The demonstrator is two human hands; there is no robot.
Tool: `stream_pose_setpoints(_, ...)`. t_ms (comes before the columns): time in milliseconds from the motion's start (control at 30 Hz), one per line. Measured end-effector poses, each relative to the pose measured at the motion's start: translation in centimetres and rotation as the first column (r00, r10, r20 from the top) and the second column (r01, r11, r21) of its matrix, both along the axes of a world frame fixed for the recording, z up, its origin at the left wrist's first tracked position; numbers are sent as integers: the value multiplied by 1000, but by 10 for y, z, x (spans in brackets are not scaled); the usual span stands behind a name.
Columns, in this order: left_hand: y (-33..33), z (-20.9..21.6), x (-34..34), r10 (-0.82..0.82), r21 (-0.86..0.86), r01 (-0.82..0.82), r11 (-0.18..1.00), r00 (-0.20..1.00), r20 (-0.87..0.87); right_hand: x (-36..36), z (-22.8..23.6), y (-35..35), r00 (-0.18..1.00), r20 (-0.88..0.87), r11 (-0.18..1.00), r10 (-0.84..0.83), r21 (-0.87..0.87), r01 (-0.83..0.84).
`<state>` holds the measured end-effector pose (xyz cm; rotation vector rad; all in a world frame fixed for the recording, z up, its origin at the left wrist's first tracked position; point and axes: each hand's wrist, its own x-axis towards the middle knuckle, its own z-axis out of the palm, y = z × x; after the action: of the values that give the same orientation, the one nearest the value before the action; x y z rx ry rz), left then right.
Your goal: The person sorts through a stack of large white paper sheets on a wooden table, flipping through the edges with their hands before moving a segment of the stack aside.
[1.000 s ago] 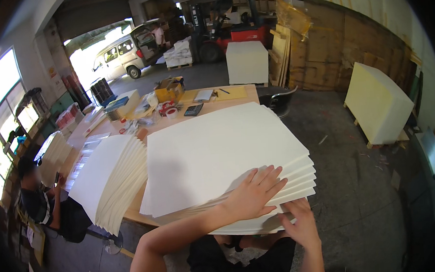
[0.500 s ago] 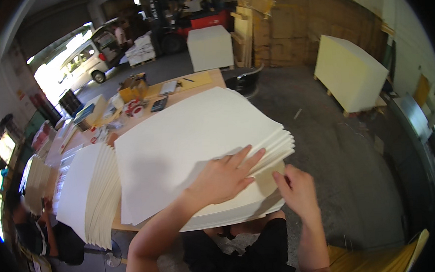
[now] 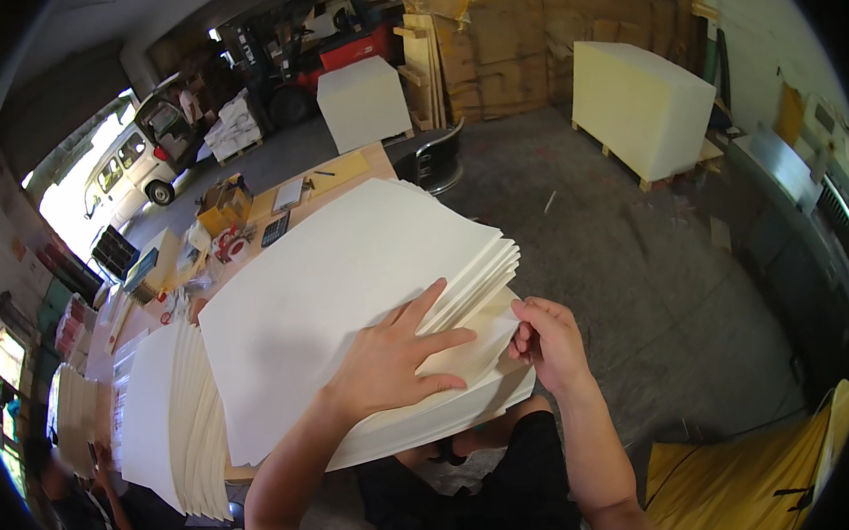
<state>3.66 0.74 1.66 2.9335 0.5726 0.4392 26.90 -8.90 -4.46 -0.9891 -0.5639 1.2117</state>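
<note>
Head view: large white sheets [image 3: 300, 302] lie in a stack on the table [image 3: 377, 161], directly before the person, near corner overhanging the edge. Left hand [image 3: 391, 359]: palm down on the stack, fingers spread, gripping nothing. Right hand [image 3: 549, 343]: fingers curled, thumb and index finger pinched together at the stack's right edge, on sheet material; number of sheets caught cannot be told. Right-hand edges fanned into steps beyond the left fingertips. Second stack [image 3: 157, 417] just left, also fanned. Farther up the table: calculator [image 3: 275, 228], tape roll [image 3: 237, 249], yellow box [image 3: 225, 209].
</note>
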Motion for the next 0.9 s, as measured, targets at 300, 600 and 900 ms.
stream_pose_setpoints(300,5,1,1,-13,-94,11,996,1000,-19,4,-6,0,999,24,999,28,20,-29)
stream_pose_setpoints(600,5,0,2,-23,-68,22,997,999,-27,4,-10,-5,977,210,995,-50,100,30)
stream_pose_setpoints(900,-2,-6,1,-58,25,57,998,998,14,-2,-7,0,976,206,996,-72,64,60)
